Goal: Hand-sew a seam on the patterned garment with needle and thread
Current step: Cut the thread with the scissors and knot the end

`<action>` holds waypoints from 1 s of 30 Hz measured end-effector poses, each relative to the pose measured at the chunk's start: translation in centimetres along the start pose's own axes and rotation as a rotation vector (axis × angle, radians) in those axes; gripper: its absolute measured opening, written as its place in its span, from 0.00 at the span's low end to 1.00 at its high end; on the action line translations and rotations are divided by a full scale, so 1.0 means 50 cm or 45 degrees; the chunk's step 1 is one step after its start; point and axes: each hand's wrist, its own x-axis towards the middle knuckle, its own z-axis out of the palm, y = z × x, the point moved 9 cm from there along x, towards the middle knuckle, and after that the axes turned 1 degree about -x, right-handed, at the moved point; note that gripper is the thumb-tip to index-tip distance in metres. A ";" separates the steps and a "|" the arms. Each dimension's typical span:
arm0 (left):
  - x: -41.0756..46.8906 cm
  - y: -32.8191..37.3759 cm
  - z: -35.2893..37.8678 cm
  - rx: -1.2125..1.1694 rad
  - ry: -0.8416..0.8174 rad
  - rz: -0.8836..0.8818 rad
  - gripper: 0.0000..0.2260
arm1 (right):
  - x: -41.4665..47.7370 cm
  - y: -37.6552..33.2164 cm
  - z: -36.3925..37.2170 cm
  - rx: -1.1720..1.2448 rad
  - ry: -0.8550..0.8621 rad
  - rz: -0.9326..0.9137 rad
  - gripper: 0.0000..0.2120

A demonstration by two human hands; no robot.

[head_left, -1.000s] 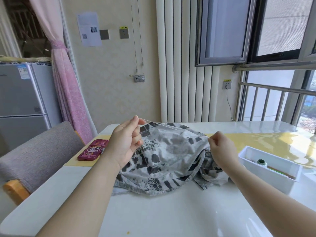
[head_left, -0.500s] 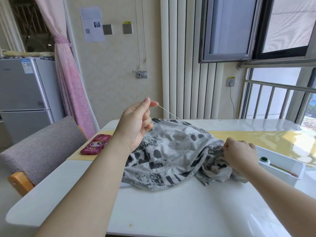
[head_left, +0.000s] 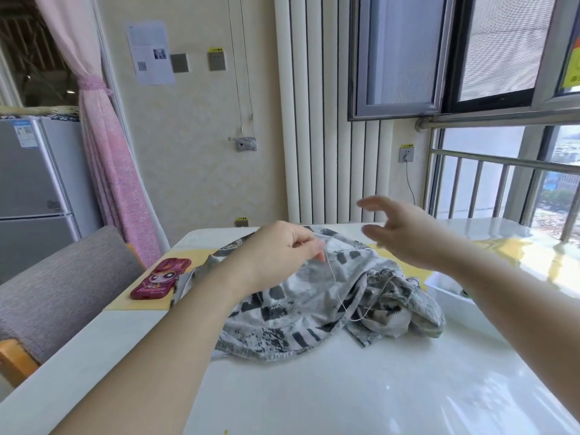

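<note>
As two hands (head_left: 282, 255) (head_left: 405, 233) hover, one pinches thread (head_left: 332, 277).

My glossy white desk (head_left: 345, 387) carries a yellow runner (head_left: 138, 304) across its far half. A red-cased phone (head_left: 160, 279) lies on the runner at left, the crumpled patterned garment (head_left: 301, 306) in the middle, and a white tray (head_left: 445, 291) at right.

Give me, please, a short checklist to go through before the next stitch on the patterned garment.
1. Thread is held: the left hand pinches the thread. Ok.
2. Thread is taut: it hangs slack and loops over the garment. Not ok.
3. Fabric is steadied: the right hand is open and raised above it, holding nothing. Not ok.
4. Place of the needle: too small to see. Cannot tell.
5. Garment is supported: it lies on the table. Ok.
</note>
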 end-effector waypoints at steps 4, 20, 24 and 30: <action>-0.006 0.011 0.002 -0.067 -0.001 0.051 0.14 | -0.056 -0.100 0.088 0.962 -0.659 0.042 0.23; 0.022 -0.028 -0.038 -0.798 0.331 0.017 0.12 | -0.044 -0.025 -0.088 0.151 0.273 -0.047 0.10; 0.022 -0.025 -0.050 -1.622 0.533 -0.067 0.11 | -0.085 -0.015 -0.114 0.033 0.310 -0.015 0.09; -0.005 -0.029 -0.032 -2.126 0.725 -0.202 0.11 | -0.158 -0.010 -0.176 -0.102 0.432 0.006 0.10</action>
